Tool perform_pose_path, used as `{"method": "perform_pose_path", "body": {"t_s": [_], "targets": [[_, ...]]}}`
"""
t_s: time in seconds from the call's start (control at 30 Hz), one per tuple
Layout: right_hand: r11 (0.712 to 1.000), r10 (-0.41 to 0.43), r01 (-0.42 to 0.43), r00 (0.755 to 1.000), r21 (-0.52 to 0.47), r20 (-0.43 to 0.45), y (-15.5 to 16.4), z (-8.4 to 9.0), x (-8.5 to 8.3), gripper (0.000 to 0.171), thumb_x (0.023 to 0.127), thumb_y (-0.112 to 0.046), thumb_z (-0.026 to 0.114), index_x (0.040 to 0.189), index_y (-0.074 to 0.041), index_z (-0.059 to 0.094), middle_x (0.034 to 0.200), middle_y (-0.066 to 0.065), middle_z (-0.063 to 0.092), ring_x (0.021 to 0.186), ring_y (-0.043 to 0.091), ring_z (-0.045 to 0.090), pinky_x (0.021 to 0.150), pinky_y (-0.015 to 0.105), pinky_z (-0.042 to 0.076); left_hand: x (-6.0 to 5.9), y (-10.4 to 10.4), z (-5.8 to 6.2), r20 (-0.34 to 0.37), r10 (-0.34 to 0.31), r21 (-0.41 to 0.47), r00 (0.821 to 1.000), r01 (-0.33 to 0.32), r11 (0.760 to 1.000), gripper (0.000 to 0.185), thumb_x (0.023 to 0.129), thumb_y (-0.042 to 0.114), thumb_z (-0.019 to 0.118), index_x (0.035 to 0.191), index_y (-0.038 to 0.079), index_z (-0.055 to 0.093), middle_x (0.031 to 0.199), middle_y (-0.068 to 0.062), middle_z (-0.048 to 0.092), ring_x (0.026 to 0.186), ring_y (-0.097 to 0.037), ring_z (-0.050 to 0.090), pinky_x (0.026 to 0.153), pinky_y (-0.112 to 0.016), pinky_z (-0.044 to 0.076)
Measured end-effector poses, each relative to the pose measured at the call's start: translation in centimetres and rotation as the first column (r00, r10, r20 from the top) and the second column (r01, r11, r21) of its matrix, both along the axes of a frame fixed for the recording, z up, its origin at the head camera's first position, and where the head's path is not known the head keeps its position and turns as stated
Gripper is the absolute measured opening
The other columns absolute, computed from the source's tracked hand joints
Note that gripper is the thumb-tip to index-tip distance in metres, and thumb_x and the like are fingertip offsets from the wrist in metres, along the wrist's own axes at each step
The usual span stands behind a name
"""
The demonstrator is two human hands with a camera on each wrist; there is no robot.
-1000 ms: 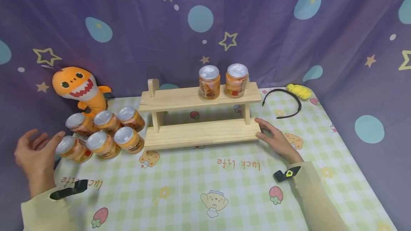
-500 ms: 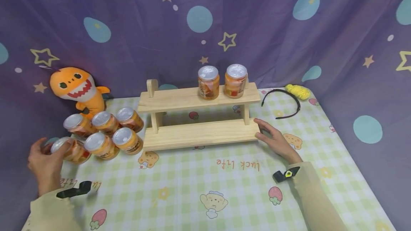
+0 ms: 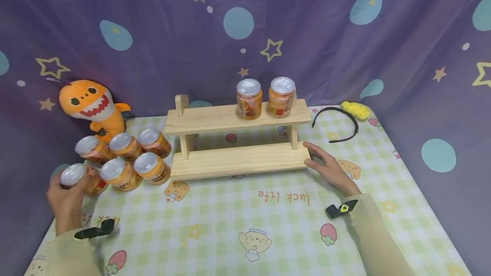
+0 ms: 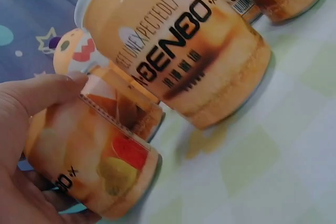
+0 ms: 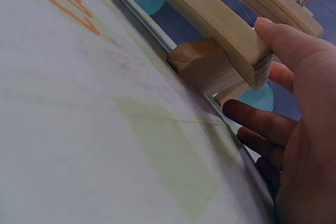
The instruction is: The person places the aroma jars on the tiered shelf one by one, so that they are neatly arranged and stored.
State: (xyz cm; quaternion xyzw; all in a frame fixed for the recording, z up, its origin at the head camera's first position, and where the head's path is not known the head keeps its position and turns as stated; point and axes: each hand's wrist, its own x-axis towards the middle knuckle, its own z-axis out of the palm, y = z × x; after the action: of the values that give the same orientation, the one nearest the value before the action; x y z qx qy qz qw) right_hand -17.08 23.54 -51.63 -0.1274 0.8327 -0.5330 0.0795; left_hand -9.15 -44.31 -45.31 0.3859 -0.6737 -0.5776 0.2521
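**Left hand on the corner jar, right hand at the shelf end**

The left hand is wrapped round a jar at the near-left corner of the cluster, fingers and thumb curled about its side. Up close in the left wrist view the jar is a squat glass-looking pot with an orange label, pictures of pale and red fruit pieces, and dark lettering running round it. From the head view its lid is flat and silvery. It sits on the checked tablecloth at the table's left edge, touching its neighbours.

The right hand lies relaxed on the cloth, fingers fairly straight, with the thumb resting against the right end of the lower board of the wooden shelf. It grasps nothing.

Five more jars of the same kind stand packed beside the held one, just left of the shelf. Another two jars stand side by side on the shelf's upper board, towards its right end. Behind the cluster an orange plush shark leans against the purple starred curtain. To the right of the shelf lie a black headband and, just beyond it, a yellow bundle of cord
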Motion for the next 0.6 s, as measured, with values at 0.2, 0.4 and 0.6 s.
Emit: {"method": "perform_pose_path", "body": {"t_s": [0.2, 0.4, 0.6], "targets": [[1.000, -0.001, 0.001, 1.000, -0.006, -0.001, 0.0, 0.0, 0.0, 0.059, 0.100, -0.031, 0.061, 0.154, -0.023, 0.039, 0.158, 0.008, 0.042, 0.145, 0.031, 0.041, 0.121, 0.054, 0.026, 0.4, -0.2, -0.8, -0.101, -0.012, 0.059, 0.995, 0.018, 0.998, 0.072, 0.078, -0.001, 0.082, 0.140, 0.022, 0.054, 0.114, 0.018, 0.055, 0.114, 0.000, 0.050, 0.080, -0.002, 0.040], [1.000, 0.005, -0.005, 1.000, -0.008, -0.004, 0.1, 0.1, 0.1, 0.058, 0.101, -0.030, 0.060, 0.155, -0.025, 0.038, 0.157, 0.009, 0.044, 0.145, 0.031, 0.041, 0.120, 0.055, 0.027, 0.4, -0.5, -1.6, -0.180, 0.004, 0.092, 0.984, 0.012, 0.996, 0.067, 0.074, 0.000, 0.086, 0.134, 0.020, 0.061, 0.116, 0.014, 0.060, 0.112, -0.002, 0.054, 0.081, -0.003, 0.045], [1.000, 0.004, -0.004, 1.000, -0.008, 0.000, 0.0, 0.0, 0.0, 0.059, 0.100, -0.031, 0.061, 0.154, -0.023, 0.039, 0.158, 0.008, 0.043, 0.146, 0.031, 0.041, 0.121, 0.055, 0.026, 0.1, -0.3, -1.5, -0.341, 0.080, 0.159, 0.936, -0.026, 0.987, 0.062, 0.064, -0.012, 0.087, 0.119, 0.011, 0.072, 0.107, 0.007, 0.069, 0.102, -0.007, 0.062, 0.074, -0.007, 0.050]]}}
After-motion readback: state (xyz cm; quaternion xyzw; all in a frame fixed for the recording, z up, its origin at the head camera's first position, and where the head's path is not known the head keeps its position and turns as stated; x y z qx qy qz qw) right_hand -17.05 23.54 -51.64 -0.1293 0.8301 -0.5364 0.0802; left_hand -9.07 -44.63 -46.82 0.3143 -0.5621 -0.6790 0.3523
